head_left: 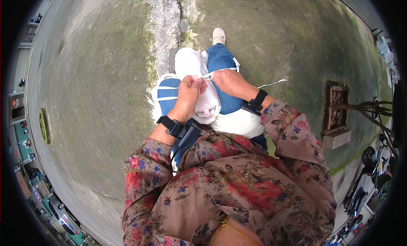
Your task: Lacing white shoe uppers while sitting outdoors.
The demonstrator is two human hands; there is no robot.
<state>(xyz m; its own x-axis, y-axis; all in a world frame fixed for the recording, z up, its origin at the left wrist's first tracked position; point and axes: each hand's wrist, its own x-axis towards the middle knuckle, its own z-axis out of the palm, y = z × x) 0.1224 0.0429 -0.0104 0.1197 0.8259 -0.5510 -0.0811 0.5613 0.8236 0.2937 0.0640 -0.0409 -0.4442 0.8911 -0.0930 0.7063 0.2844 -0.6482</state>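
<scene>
A pale white-pink sneaker (pixel 188 61) lies across my lap between my knees, its rounded toe pointing away from me. My left hand (pixel 189 93) is closed over the shoe, thumb and fingers pinched on a white shoelace (pixel 206 75). To its right, my right hand (pixel 231 83) is closed on the same lace, its fingertips partly hidden behind the hand. More white laces stretch over both knees, and one loose end (pixel 273 83) sticks out beyond my right wrist. The lacing under my left hand is covered.
A white bundle (pixel 239 124) rests on my lap below my right hand. My foot in a beige shoe (pixel 218 36) stands on the mossy concrete floor (pixel 101 76). To the right are a brick-edged planter (pixel 336 106) with a bare trunk and parked motorbikes (pixel 364 182).
</scene>
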